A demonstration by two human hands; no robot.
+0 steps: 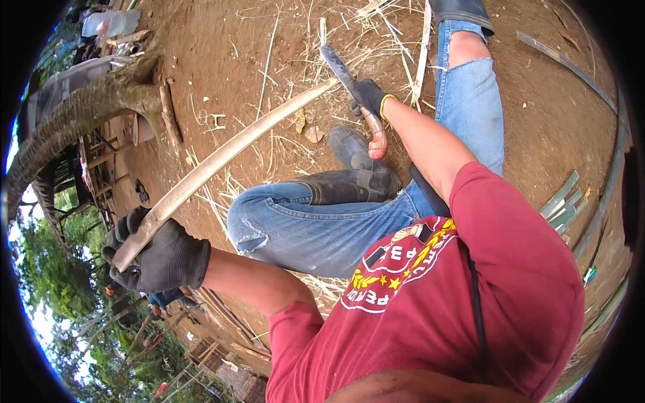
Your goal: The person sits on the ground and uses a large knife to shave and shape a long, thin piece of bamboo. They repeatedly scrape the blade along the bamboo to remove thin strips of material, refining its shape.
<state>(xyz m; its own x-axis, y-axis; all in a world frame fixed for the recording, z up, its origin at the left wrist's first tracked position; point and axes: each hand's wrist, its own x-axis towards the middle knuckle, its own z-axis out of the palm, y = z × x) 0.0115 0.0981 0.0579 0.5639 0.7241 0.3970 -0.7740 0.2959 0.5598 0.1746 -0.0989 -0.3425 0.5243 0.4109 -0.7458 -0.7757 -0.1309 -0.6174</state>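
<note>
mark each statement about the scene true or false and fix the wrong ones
1. The left hand holds a long pale strip. True.
2. The right hand holds a knife. True.
3. Both hands are bare. False: both wear dark gloves.
4. The knife's handle is bright green. False: the handle is brown.
5. The person wears shorts. False: they wear blue jeans.
6. Loose scraps lie on the ground. True.
</note>
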